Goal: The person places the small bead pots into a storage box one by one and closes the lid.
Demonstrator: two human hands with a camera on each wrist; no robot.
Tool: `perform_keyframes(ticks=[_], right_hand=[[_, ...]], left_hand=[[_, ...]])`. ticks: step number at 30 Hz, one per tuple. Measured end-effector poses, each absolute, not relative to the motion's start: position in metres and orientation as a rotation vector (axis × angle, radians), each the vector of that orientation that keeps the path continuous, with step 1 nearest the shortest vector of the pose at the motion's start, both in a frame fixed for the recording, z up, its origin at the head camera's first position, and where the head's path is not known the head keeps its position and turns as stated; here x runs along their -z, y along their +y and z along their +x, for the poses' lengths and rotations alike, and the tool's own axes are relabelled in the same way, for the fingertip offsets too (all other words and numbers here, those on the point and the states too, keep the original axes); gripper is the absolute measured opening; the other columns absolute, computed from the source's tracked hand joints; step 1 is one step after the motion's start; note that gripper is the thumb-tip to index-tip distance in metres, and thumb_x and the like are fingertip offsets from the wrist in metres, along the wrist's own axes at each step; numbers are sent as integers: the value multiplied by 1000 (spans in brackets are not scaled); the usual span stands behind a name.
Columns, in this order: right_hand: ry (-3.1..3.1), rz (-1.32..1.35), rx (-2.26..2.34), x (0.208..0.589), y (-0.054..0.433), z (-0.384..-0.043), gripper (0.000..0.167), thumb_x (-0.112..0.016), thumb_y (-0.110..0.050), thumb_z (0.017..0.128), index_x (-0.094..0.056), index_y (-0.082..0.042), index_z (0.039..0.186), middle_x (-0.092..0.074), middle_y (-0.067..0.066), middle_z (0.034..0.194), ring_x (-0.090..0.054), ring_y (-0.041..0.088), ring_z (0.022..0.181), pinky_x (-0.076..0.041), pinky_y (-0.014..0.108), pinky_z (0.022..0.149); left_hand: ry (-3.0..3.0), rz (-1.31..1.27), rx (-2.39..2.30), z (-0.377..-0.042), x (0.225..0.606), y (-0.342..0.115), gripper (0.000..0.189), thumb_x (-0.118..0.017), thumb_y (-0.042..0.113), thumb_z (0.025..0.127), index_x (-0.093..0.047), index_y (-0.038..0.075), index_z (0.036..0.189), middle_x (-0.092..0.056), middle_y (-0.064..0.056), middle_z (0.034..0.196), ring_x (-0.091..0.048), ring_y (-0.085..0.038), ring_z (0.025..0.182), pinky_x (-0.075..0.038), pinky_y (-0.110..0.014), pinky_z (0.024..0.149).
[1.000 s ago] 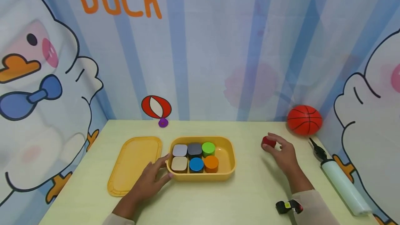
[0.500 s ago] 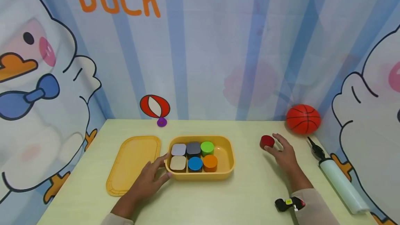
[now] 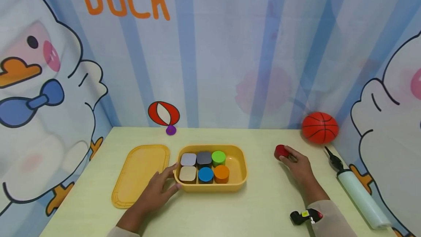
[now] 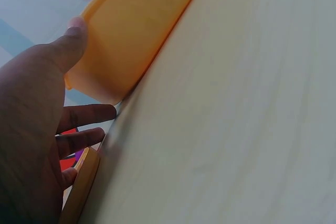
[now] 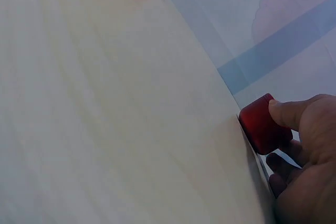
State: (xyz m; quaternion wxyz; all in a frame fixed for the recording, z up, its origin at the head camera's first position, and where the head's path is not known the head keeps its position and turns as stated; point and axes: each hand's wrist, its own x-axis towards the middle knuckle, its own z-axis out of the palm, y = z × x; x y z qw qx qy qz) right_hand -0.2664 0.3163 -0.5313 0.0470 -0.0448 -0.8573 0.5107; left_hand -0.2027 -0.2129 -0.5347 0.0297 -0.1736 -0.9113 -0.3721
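My left hand (image 3: 158,189) holds the left end of a yellow tray (image 3: 242,164), thumb at its near corner and index finger at its far left side. In the left wrist view the thumb presses the wall of the tray (image 4: 131,24), and the lower fingers stand apart from it. Several coloured blocks sit in the tray's left and middle, among them a green block (image 3: 218,157), a blue block (image 3: 205,174) and an orange block (image 3: 222,173). My right hand (image 3: 300,165) pinches a red block (image 3: 280,151) between thumb and fingers, close over the table; its right side is hidden.
Left of the tray lies a flat yellow lid (image 3: 141,175), near my left forearm. A red ball (image 3: 320,127) sits at the back right, with a pale green hand pump (image 3: 363,198) along the right edge. A striped curtain (image 3: 217,54) backs the table.
My right fingers have spread off the red block and then closed on its right side; the block appears slightly turned. My left hand and the tray have stayed put.
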Motion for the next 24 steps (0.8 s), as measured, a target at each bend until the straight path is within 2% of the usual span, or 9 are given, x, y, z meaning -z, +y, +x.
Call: perform_keyframes(ticks=[4, 5, 8, 11, 12, 14, 18, 21, 24], right_hand=[[-2615, -188, -1529, 534, 316, -267, 56, -67, -18, 110, -51, -6, 163, -44, 23, 172, -40, 42, 162, -42, 37, 128], [-2609, -197, -1530, 534, 317, -267, 56, -68, -18, 110, -51, -6, 162, -45, 23, 171, -42, 42, 162, -43, 39, 127], [-2583, -221, -1531, 536, 317, -268, 55, -71, -19, 108, -55, -6, 160, -49, 25, 167, -47, 43, 158, -49, 16, 114], [-2563, -239, -1543, 537, 317, -267, 56, -73, -20, 107, -56, -6, 158, -51, 26, 165, -51, 44, 154, -40, -3, 91], [-2551, -242, -1550, 537, 317, -266, 55, -74, -19, 106, -57, -6, 158, -53, 26, 164, -53, 43, 153, -38, -4, 88], [-2544, -253, -1561, 536, 316, -265, 56, -74, -21, 107, -58, -8, 158, -54, 24, 164, -53, 41, 153, -40, -1, 93], [-2516, -273, -1593, 534, 316, -265, 56, -74, -23, 107, -58, -11, 159, -57, 22, 162, -49, 37, 157, -44, 29, 121], [-2485, -266, -1617, 533, 314, -265, 57, -75, -26, 106, -59, -11, 158, -59, 22, 160, -50, 31, 154, -43, 31, 122], [-2464, -215, -1615, 529, 308, -262, 56, -76, -28, 105, -61, -10, 156, -62, 22, 157, -56, 16, 144, -42, 12, 111]], left_hand=[[-2808, -531, 1143, -203, 535, -213, 70, -72, 46, 106, -44, 25, 167, -69, -3, 154, -65, -33, 143, -15, -81, 130], [-2806, -532, 1144, -203, 535, -212, 70, -72, 45, 106, -44, 25, 167, -68, -3, 155, -66, -33, 142, -15, -81, 130], [-2808, -533, 1146, -203, 534, -212, 70, -72, 45, 106, -44, 25, 167, -67, -3, 156, -66, -33, 142, -15, -81, 130], [-2811, -529, 1160, -202, 534, -212, 70, -72, 45, 106, -44, 24, 167, -67, -4, 155, -66, -33, 142, -14, -82, 130], [-2814, -529, 1160, -202, 534, -212, 70, -72, 45, 106, -44, 24, 167, -68, -4, 155, -65, -33, 143, -14, -82, 130], [-2817, -527, 1164, -202, 533, -212, 70, -71, 45, 106, -44, 24, 167, -69, -4, 154, -65, -33, 143, -13, -82, 130], [-2817, -532, 1162, -202, 532, -211, 71, -71, 45, 106, -43, 24, 167, -70, -5, 152, -65, -34, 143, -13, -81, 130], [-2814, -530, 1163, -202, 532, -211, 71, -71, 44, 106, -44, 23, 167, -70, -5, 152, -65, -34, 143, -14, -82, 130], [-2813, -530, 1157, -202, 532, -212, 71, -72, 44, 106, -44, 23, 167, -70, -5, 152, -65, -34, 143, -14, -82, 129]])
